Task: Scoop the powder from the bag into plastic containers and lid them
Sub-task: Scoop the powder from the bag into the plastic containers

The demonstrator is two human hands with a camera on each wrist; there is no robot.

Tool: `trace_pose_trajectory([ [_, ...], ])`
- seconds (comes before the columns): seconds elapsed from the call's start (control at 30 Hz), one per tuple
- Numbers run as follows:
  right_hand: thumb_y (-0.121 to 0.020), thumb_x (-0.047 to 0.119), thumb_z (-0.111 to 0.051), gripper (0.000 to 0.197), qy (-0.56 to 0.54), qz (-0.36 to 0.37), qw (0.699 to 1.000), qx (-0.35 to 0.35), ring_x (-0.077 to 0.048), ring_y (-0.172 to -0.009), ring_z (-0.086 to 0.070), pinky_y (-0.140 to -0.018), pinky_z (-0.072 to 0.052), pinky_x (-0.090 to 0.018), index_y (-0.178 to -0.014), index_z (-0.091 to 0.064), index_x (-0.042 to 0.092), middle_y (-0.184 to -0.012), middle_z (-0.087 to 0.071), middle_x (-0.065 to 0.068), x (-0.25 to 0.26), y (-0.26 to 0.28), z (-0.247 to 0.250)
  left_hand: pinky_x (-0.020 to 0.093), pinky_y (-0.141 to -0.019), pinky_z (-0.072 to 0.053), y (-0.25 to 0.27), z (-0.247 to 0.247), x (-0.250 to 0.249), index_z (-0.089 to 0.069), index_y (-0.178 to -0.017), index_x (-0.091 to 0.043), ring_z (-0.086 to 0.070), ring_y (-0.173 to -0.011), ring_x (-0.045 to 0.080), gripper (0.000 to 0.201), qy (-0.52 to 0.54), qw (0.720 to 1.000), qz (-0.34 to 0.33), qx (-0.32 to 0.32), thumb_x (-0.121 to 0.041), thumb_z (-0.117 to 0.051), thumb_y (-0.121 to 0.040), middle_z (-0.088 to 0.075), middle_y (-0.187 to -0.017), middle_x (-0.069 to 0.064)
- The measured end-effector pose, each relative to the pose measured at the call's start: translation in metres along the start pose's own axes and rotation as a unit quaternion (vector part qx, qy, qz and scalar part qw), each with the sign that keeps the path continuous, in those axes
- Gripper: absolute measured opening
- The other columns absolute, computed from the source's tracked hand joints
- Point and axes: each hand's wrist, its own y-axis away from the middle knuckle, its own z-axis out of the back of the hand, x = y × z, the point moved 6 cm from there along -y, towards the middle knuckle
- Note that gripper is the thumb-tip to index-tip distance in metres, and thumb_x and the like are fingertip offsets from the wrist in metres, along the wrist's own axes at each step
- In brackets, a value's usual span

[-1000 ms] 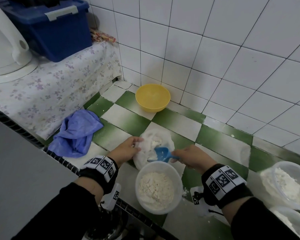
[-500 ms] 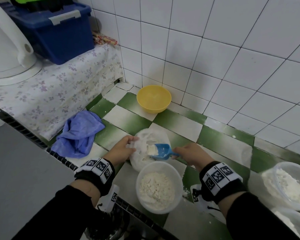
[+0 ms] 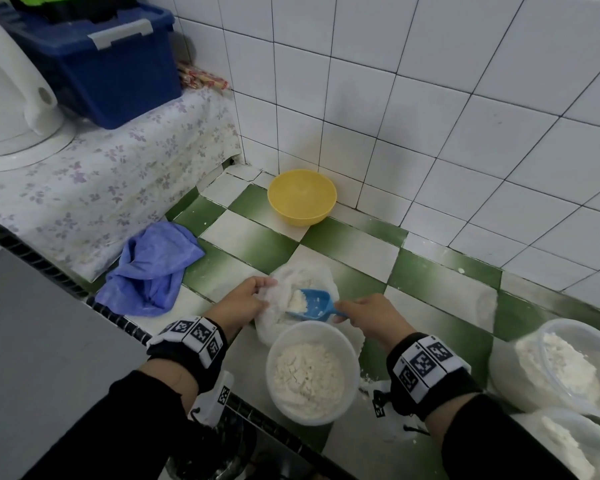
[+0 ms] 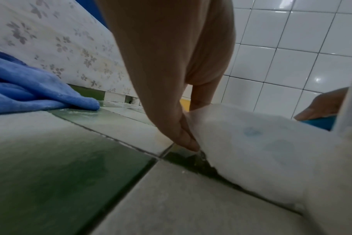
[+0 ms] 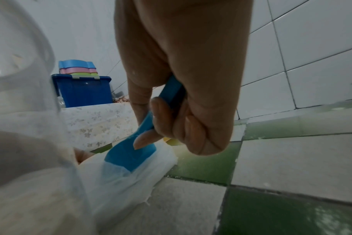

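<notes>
While the head view showed powder (image 3: 297, 299) in the scoop (image 3: 312, 304), the wrist views showed the right hand (image 5: 183, 89) clamped on its handle and the left hand (image 4: 171, 79) pinching the bag (image 4: 261, 143) beside it.

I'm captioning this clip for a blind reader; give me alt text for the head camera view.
The right hand holds a blue scoop carrying white powder over an open plastic bag, whose edge the left hand grips. A round container of powder sits just in front on a green-and-white tiled counter.
</notes>
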Motion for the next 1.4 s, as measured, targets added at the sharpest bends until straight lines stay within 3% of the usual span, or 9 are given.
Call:
trace_pose_trajectory([
  [0.13, -0.087, 0.026, -0.061, 0.026, -0.013, -0.012, 1.0, -0.011, -0.01, -0.065, -0.049, -0.074, -0.039, -0.026, -0.071, -0.071, 0.009, -0.066, -0.058, -0.001, -0.006, -0.001, 0.01, 0.014, -0.052, -0.051, 0.001, 0.004, 0.005, -0.051, -0.126, -0.01, -0.057, -0.078, 0.011, 0.039, -0.035, 0.999, -0.005, -0.021, 0.009, -0.046, -0.092, -0.056, -0.1, 0.002],
  [0.33, -0.088, 0.022, -0.06, 0.024, -0.01, -0.012, 0.999, -0.035, -0.01, -0.056, -0.042, -0.053, -0.034, -0.02, -0.072, -0.069, 0.006, -0.062, -0.056, 0.0, -0.012, 0.003, 0.026, 0.032, -0.088, -0.049, 0.004, 0.009, 0.003, -0.052, -0.128, -0.014, -0.056, -0.112, 0.027, 0.047, -0.143, 0.986, -0.023, -0.086, 0.005, -0.046, -0.085, -0.054, -0.13, 0.01],
  [0.57, -0.087, 0.024, -0.061, 0.031, 0.001, 0.009, 0.999, -0.049, -0.013, -0.064, -0.048, -0.053, -0.036, -0.018, -0.088, -0.071, -0.006, -0.067, -0.061, -0.005, -0.015, 0.005, 0.022, 0.033, -0.1, -0.044, 0.016, 0.007, -0.007, -0.049, -0.134, -0.011, -0.049, -0.123, 0.026, 0.049, -0.204, 0.973, -0.059, -0.094, 0.002, -0.046, -0.088, -0.049, -0.138, 0.01],
  [0.73, -0.085, 0.031, -0.062, 0.03, 0.008, 0.032, 0.998, -0.053, -0.019, -0.074, -0.048, -0.062, -0.043, -0.025, -0.074, -0.074, 0.006, -0.091, -0.065, -0.028, -0.012, 0.011, 0.012, 0.029, -0.086, -0.047, 0.026, 0.003, -0.011, -0.055, -0.122, -0.02, -0.051, -0.107, 0.02, 0.038, -0.133, 0.983, -0.072, -0.1, -0.027, -0.069, -0.087, -0.052, -0.12, 0.003],
  [0.87, -0.085, 0.029, -0.062, 0.029, 0.04, 0.051, 0.996, -0.063, -0.02, -0.071, -0.045, -0.058, -0.04, -0.025, -0.072, -0.075, 0.007, -0.084, -0.058, -0.031, -0.009, 0.016, 0.011, 0.022, -0.08, -0.038, 0.025, 0.0, -0.011, -0.056, -0.119, -0.017, -0.052, -0.112, 0.023, 0.042, -0.175, 0.973, -0.076, -0.131, -0.021, -0.075, -0.081, -0.056, -0.125, 0.005],
  [1.0, -0.085, 0.028, -0.061, 0.028, 0.053, 0.049, 0.996, -0.06, -0.016, -0.059, -0.038, -0.052, -0.034, -0.024, -0.072, -0.074, 0.007, -0.059, -0.043, -0.007, -0.009, 0.021, 0.013, 0.017, -0.074, -0.029, 0.027, 0.001, -0.011, -0.057, -0.124, -0.014, -0.051, -0.118, 0.024, 0.046, -0.2, 0.964, -0.093, -0.15, -0.016, -0.074, -0.081, -0.058, -0.129, 0.007],
  [1.2, -0.086, 0.031, -0.059, 0.028, 0.013, 0.078, 0.995, -0.053, -0.013, -0.063, -0.046, -0.055, -0.037, -0.02, -0.073, -0.077, 0.013, -0.066, -0.062, -0.001, -0.006, 0.031, 0.022, 0.032, -0.095, -0.045, 0.031, 0.005, -0.003, -0.062, -0.117, -0.026, -0.051, -0.115, 0.026, 0.036, -0.131, 0.977, -0.11, -0.126, -0.018, -0.071, -0.084, -0.059, -0.112, 0.008],
  [1.3, -0.087, 0.03, -0.059, 0.028, -0.034, 0.099, 0.993, -0.049, -0.011, -0.056, -0.038, -0.053, -0.032, -0.02, -0.074, -0.077, 0.014, -0.06, -0.053, 0.002, 0.0, 0.043, 0.033, 0.045, -0.096, -0.049, 0.035, 0.009, 0.004, -0.063, -0.112, -0.03, -0.055, -0.112, 0.028, 0.026, -0.065, 0.986, -0.101, -0.116, -0.019, -0.065, -0.089, -0.056, -0.11, 0.008],
  [1.4, -0.087, 0.026, -0.06, 0.027, -0.087, 0.122, 0.988, -0.023, -0.013, -0.053, -0.029, -0.05, -0.025, -0.023, -0.074, -0.076, 0.008, -0.05, -0.039, 0.006, 0.007, 0.058, 0.044, 0.041, -0.095, -0.049, 0.042, 0.013, 0.007, -0.062, -0.118, -0.028, -0.057, -0.11, 0.027, 0.027, -0.074, 0.985, -0.099, -0.121, -0.023, -0.061, -0.092, -0.054, -0.113, 0.008],
])
